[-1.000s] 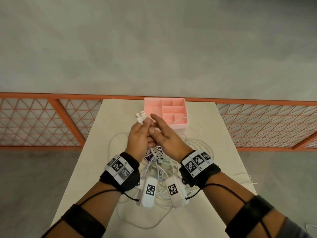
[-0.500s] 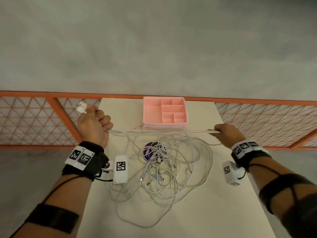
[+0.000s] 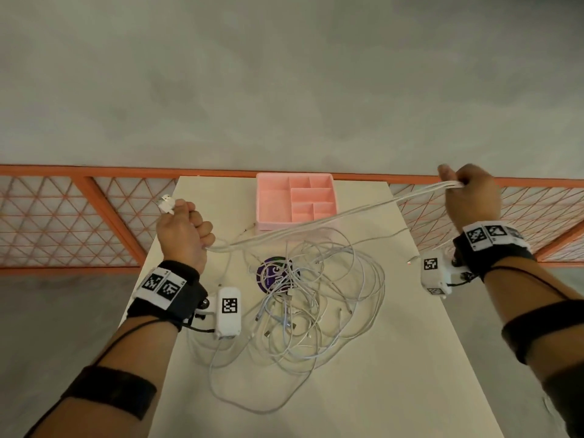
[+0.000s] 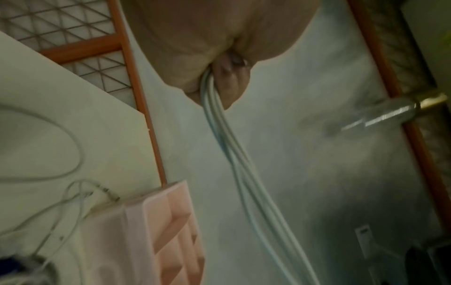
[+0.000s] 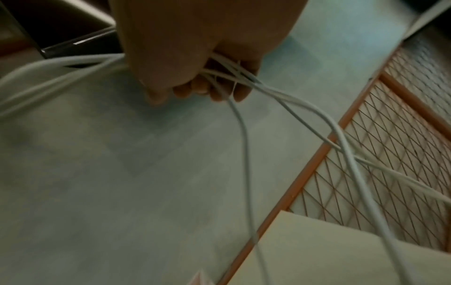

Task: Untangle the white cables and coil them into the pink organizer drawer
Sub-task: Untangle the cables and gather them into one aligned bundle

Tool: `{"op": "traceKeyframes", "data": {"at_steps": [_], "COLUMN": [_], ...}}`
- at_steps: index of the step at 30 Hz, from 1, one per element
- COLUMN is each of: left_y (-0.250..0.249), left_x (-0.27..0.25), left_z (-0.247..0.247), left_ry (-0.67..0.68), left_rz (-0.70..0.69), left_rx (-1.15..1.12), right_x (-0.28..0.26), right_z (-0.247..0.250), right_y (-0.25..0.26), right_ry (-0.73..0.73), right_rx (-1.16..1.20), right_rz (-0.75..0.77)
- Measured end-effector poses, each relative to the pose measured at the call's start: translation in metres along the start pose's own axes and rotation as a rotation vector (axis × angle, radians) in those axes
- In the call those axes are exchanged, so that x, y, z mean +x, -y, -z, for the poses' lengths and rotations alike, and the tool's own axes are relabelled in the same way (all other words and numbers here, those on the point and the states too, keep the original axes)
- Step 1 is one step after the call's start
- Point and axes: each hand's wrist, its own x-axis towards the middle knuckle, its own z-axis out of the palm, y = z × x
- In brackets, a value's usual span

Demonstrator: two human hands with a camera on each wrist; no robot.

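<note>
A: Quick check, what are your hands doing?

B: Your left hand (image 3: 183,232) is clenching a bundle of white cables (image 3: 316,224), fist curled round them above the desk's (image 3: 395,374) left edge, with white plugs (image 3: 166,203) sticking out of the top of the fist. Your right hand (image 3: 471,197) is gripping the same bundle out past the desk's right edge, fingers (image 5: 214,90) curled round several strands.

A: And the bundle between them?

B: It is stretching taut across, raised off the desk, rising from left to right and crossing in front of the pink organizer drawer (image 3: 295,200). More strands are trailing down from your right hand toward the desk.

A: The drawer itself?

B: It is sitting at the middle of the desk's far edge, between your two hands, with no cable showing in its compartments.

A: The rest of the cables?

B: A loose tangle (image 3: 300,311) is lying mid-desk, nearer you than the drawer, partly covering a purple disc (image 3: 271,273). Neither hand is touching it.
</note>
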Motion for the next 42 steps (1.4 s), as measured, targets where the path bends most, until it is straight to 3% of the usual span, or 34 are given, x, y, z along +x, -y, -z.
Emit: {"op": "traceKeyframes", "data": {"at_steps": [2, 4, 8, 11, 13, 17, 20, 23, 27, 30, 33, 37, 39, 42], "left_y": [-0.011, -0.020, -0.018, -0.003, 0.008, 0.034, 0.054, 0.066, 0.062, 0.039, 0.008, -0.026, -0.033, -0.030], "left_x": [0.007, 0.012, 0.008, -0.010, -0.026, -0.059, -0.077, -0.084, -0.079, -0.073, -0.060, -0.045, -0.043, -0.042], "left_z": [0.006, 0.009, 0.004, -0.011, -0.022, -0.046, -0.060, -0.065, -0.059, -0.055, -0.051, -0.050, -0.052, -0.052], "left_ry": [-0.063, -0.092, -0.045, 0.117, 0.257, 0.580, 0.720, 0.696, 0.602, 0.554, 0.420, 0.226, 0.191, 0.206], "left_rz": [-0.040, -0.078, -0.136, -0.191, -0.235, -0.350, -0.416, -0.374, -0.479, -0.456, -0.385, -0.358, -0.344, -0.327], "left_rx": [-0.026, -0.039, 0.094, 0.245, 0.366, 0.575, 0.764, 0.810, 0.840, 0.636, 0.372, 0.165, 0.114, 0.154], "right_x": [0.007, 0.007, -0.017, -0.052, -0.074, -0.118, -0.136, -0.130, -0.119, -0.105, -0.097, -0.104, -0.106, -0.094], "right_z": [0.005, 0.002, -0.018, -0.039, -0.055, -0.078, -0.078, -0.073, -0.067, -0.063, -0.062, -0.075, -0.084, -0.088], "right_y": [-0.006, -0.016, -0.015, 0.007, 0.021, 0.058, 0.089, 0.099, 0.087, 0.058, 0.014, -0.023, -0.031, -0.024], "right_ry": [-0.073, -0.014, 0.446, 0.795, 0.900, 0.988, 0.891, 0.743, 0.803, 0.889, 0.941, 0.966, 0.936, 0.831], "right_rx": [-0.029, -0.089, -0.206, -0.313, -0.395, -0.414, -0.182, 0.058, 0.065, 0.003, -0.123, -0.262, -0.302, -0.122], "right_rz": [-0.007, -0.067, -0.113, 0.012, 0.148, 0.367, 0.471, 0.417, 0.406, 0.260, 0.119, 0.073, 0.063, 0.070]}}
